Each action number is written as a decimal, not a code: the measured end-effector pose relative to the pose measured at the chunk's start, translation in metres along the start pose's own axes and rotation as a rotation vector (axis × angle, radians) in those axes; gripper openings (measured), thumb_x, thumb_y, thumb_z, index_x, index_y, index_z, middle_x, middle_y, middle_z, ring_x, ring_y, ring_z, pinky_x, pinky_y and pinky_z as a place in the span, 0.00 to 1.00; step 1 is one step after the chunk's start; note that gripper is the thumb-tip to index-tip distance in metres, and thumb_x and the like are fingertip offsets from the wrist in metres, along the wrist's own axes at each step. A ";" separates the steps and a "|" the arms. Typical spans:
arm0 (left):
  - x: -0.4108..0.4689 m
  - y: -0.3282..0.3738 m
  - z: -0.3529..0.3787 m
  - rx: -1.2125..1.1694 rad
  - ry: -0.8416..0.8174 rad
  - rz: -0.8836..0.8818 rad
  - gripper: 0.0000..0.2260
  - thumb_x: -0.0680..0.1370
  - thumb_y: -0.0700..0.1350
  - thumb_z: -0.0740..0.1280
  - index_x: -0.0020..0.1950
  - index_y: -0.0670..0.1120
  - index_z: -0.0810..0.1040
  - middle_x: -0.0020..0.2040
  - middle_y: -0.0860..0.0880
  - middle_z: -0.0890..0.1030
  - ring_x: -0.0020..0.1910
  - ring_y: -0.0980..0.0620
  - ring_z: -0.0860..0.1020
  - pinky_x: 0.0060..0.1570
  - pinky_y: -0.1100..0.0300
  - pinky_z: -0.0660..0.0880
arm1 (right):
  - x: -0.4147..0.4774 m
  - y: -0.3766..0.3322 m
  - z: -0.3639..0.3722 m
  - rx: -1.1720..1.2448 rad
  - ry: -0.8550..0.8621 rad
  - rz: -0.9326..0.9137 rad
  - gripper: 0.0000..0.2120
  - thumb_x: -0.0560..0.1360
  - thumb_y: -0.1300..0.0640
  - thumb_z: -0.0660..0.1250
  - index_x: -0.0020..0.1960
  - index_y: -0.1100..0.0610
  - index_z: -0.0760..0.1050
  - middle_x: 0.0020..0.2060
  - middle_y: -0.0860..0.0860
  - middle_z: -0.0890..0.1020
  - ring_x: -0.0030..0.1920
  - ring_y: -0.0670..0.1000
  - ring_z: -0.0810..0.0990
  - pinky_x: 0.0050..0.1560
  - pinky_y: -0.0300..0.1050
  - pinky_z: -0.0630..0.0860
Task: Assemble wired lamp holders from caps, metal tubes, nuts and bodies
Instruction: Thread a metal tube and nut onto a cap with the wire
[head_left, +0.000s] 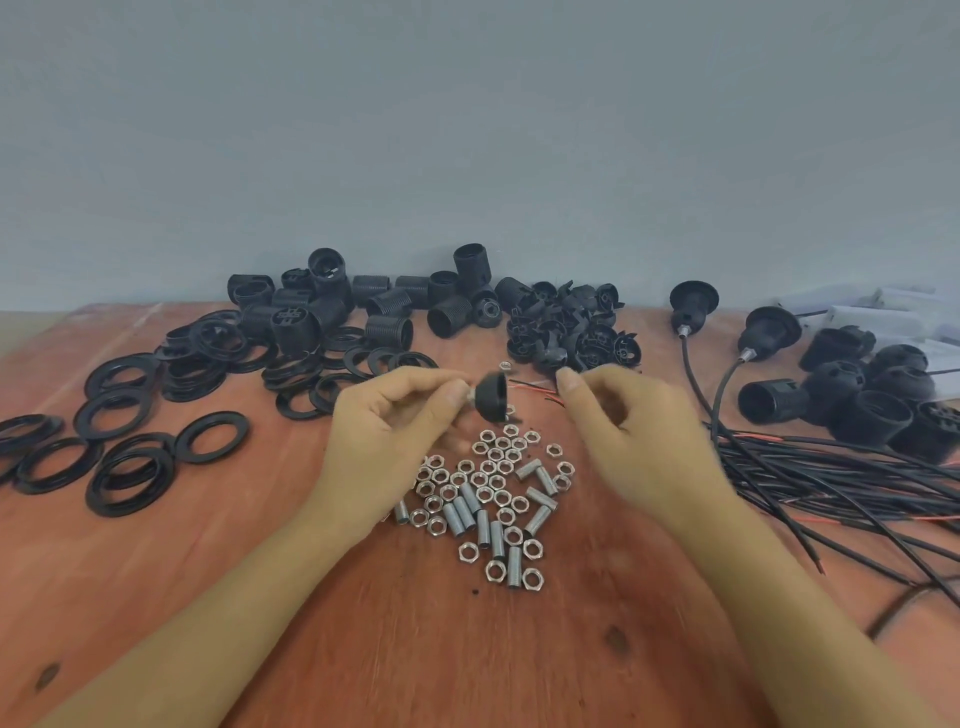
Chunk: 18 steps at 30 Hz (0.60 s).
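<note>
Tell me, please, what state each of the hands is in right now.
Left hand: holding the black cap.
Right hand: curled and blurred; cannot be told.

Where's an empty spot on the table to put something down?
The table is bare near its front edge, below the nuts, and front-left below the rings. Crowded: bodies along the back, wires at right.
</note>
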<state>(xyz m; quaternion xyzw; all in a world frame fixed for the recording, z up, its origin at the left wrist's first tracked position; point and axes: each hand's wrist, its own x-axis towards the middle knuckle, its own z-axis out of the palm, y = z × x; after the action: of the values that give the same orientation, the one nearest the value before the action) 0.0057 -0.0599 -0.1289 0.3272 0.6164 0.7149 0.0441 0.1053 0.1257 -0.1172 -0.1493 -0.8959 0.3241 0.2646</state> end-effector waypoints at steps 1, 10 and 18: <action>0.002 0.001 -0.001 -0.080 0.050 -0.063 0.07 0.73 0.46 0.71 0.49 0.46 0.85 0.38 0.46 0.84 0.35 0.51 0.82 0.35 0.62 0.79 | 0.002 0.006 -0.009 -0.160 0.041 0.013 0.15 0.75 0.36 0.62 0.43 0.47 0.78 0.36 0.41 0.81 0.39 0.45 0.79 0.36 0.43 0.72; 0.010 0.004 -0.008 -0.312 0.195 -0.293 0.10 0.71 0.45 0.69 0.49 0.44 0.84 0.39 0.47 0.84 0.34 0.56 0.80 0.33 0.66 0.78 | 0.010 0.027 -0.027 -0.590 -0.121 0.148 0.07 0.78 0.47 0.66 0.48 0.47 0.81 0.36 0.45 0.75 0.50 0.55 0.78 0.47 0.48 0.66; 0.010 0.006 -0.006 -0.274 0.147 -0.335 0.10 0.74 0.45 0.67 0.41 0.45 0.87 0.38 0.46 0.84 0.30 0.55 0.79 0.29 0.66 0.77 | 0.007 0.027 -0.021 -0.417 -0.137 -0.037 0.11 0.81 0.48 0.60 0.43 0.51 0.71 0.37 0.46 0.75 0.44 0.55 0.75 0.41 0.48 0.67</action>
<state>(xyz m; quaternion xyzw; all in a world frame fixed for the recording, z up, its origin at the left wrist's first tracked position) -0.0028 -0.0614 -0.1191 0.1582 0.5606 0.7967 0.1613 0.1138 0.1596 -0.1187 -0.1619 -0.9620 0.1365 0.1722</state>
